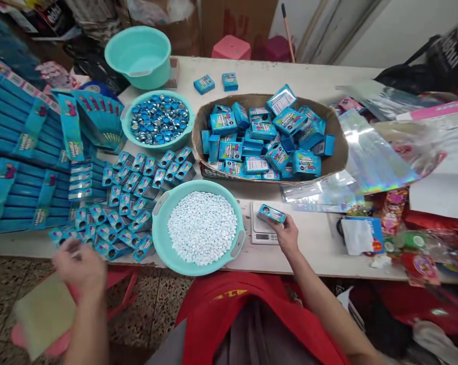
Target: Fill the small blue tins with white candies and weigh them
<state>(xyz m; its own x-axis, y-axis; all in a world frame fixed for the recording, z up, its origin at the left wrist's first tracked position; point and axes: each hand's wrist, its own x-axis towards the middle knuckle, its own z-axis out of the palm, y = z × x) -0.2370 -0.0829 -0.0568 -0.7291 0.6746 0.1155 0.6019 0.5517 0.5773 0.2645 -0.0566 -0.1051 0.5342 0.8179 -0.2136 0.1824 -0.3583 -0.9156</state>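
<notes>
My right hand point(287, 233) grips a small blue box point(272, 213) by its near end, just over a white digital scale point(256, 228). Whether the box touches the scale I cannot tell. Far to the left, my left hand point(80, 263) is smeared by motion beside the front of many small blue boxes with round holes point(124, 203); its fingers are too blurred to read. Between my hands, a turquoise basin point(158, 238) holds white candies point(202, 228). Behind it, another turquoise basin point(125, 121) holds round blue and silver pieces point(160, 119).
A cut-down cardboard box point(341, 152) full of blue boxes stands at the back middle. A third turquoise basin point(137, 48) is behind on the left. Flat blue cartons point(15, 121) are stacked at left; plastic sheets point(373, 147) and packets lie at right. A pink stool point(57, 344) is below left.
</notes>
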